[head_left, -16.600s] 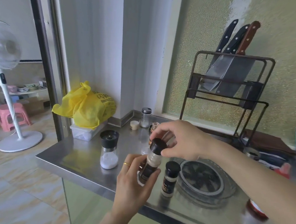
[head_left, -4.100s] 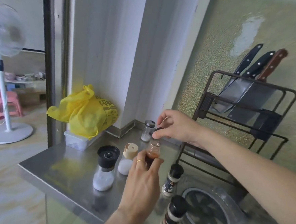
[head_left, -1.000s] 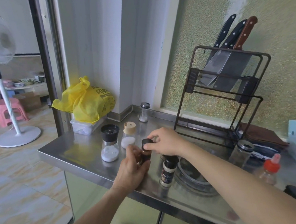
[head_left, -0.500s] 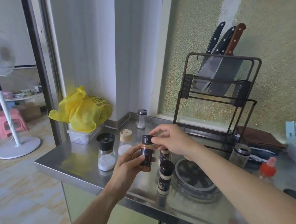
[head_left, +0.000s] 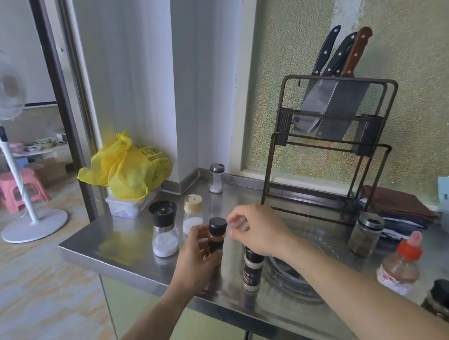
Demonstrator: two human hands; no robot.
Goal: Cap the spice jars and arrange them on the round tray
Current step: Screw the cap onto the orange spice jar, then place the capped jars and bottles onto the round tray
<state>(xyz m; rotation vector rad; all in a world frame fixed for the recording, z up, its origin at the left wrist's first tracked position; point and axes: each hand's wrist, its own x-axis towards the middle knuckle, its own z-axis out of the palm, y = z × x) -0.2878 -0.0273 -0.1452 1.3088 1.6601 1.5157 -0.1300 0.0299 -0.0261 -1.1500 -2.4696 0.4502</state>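
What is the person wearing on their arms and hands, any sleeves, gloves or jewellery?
Both forearms are bare as far as the picture shows: no sleeves, gloves or watch. The left hand and the right hand are ungloved. Something small glints on a left finger, too blurred to identify.

A dark spice jar (head_left: 215, 240) with a black cap (head_left: 217, 223) is being gripped upright by the left hand (head_left: 198, 261) above the steel counter (head_left: 122, 247). The right hand (head_left: 260, 232) is being held just beside the cap, fingers loosely curled, nothing pinched. A black-capped jar (head_left: 251, 270) is being partly hidden under it, beside the round glass tray (head_left: 313, 285).
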